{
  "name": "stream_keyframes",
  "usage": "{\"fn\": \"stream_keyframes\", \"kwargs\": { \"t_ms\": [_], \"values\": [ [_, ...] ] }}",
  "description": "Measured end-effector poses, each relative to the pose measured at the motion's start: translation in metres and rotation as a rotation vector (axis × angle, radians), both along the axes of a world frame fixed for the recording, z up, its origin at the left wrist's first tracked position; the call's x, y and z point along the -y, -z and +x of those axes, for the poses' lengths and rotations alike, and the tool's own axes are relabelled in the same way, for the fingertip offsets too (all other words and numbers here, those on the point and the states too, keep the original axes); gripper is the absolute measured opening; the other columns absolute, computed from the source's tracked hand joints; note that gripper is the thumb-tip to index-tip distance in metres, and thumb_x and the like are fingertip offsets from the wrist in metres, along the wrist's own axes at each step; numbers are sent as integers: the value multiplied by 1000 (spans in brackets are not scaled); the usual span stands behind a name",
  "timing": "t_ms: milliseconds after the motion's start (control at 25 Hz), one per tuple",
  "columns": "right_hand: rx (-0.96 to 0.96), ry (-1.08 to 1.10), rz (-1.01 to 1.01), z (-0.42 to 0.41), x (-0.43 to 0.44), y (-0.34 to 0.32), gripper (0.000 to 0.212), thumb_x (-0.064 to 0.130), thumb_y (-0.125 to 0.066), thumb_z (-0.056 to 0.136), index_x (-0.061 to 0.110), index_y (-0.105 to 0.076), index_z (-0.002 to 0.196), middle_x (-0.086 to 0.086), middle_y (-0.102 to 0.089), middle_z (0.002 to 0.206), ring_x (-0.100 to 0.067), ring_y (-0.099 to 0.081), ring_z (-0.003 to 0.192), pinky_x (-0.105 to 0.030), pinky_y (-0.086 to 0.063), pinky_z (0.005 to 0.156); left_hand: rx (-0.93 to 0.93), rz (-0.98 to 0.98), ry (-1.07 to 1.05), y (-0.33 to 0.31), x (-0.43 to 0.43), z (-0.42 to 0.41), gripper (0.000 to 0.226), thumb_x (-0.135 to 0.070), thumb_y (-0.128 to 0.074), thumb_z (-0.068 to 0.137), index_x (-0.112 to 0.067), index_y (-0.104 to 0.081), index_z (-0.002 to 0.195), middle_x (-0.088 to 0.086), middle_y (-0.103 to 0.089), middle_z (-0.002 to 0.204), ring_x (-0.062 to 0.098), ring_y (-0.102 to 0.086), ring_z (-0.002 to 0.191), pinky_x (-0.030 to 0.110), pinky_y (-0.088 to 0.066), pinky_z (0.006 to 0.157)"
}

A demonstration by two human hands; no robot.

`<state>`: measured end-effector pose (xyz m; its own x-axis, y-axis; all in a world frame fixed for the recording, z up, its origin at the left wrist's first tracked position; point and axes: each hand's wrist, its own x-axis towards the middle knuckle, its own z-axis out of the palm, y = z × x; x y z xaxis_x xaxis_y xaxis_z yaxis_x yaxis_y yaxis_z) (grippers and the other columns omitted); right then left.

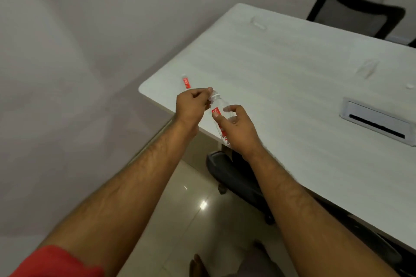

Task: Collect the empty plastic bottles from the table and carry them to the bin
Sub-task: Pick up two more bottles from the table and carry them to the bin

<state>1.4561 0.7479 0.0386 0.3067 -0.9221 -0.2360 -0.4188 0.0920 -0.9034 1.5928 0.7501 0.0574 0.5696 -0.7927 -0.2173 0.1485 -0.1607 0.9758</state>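
A clear plastic bottle with a red label (219,105) is held tilted above the near left corner of the white table (281,78). My right hand (236,128) grips its body. My left hand (192,105) pinches its neck and cap end. A second bottle with a red label (186,83) lies on the table near that corner, partly hidden by my left hand. Two more clear bottles lie farther away, one at the back (257,22) and one at the right (367,67). A small white cap (409,85) rests by the right edge.
A white cable box with a dark slot (378,121) is set into the table at the right. A black office chair (355,13) stands behind the table, another chair (236,177) sits under its near edge. A white wall rises at the left, shiny floor tiles lie below.
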Motion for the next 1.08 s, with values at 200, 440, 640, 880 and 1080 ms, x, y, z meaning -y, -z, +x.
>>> {"fn": "stream_keyframes", "kwargs": {
  "t_ms": [200,440,640,880,1080],
  "values": [
    [-86,-62,-102,51,-4,-10,51,66,-58,85,34,-48,123,15,-57,87,-9,-63,76,-31,-59,70,-195,-44,17,-6,-17,60,17,-12,-64,91,-2,-71,102,18,-72,111,25,-70,94,29,-59,78],
    [-249,-85,-211,105,32,13,58,71,-53,84,33,-47,128,6,-66,101,-12,-65,82,-29,-56,72,-81,56,-26,11,16,108,5,-14,-68,89,-12,-68,93,11,-72,106,24,-71,96,33,-58,79],
    [-431,-96,-364,143,66,35,61,67,-54,86,27,-50,132,4,-69,112,-17,-68,88,-27,-52,71,-192,208,-73,26,56,140,13,-15,-73,85,-9,-66,95,10,-73,100,25,-71,90,38,-60,83],
    [467,-151,742,147,116,39,47,53,-54,95,13,-59,121,-7,-68,83,-16,-60,60,-26,-49,50,-479,160,130,42,96,170,12,-10,-63,92,-12,-68,102,5,-74,92,17,-71,85,34,-56,77],
    [107,-170,458,162,140,53,49,56,-52,95,14,-64,118,-10,-72,91,-17,-66,65,-29,-55,56,-402,227,166,71,117,177,18,-16,-62,93,-10,-70,109,10,-72,102,22,-69,93,35,-55,82]
  ]
}}
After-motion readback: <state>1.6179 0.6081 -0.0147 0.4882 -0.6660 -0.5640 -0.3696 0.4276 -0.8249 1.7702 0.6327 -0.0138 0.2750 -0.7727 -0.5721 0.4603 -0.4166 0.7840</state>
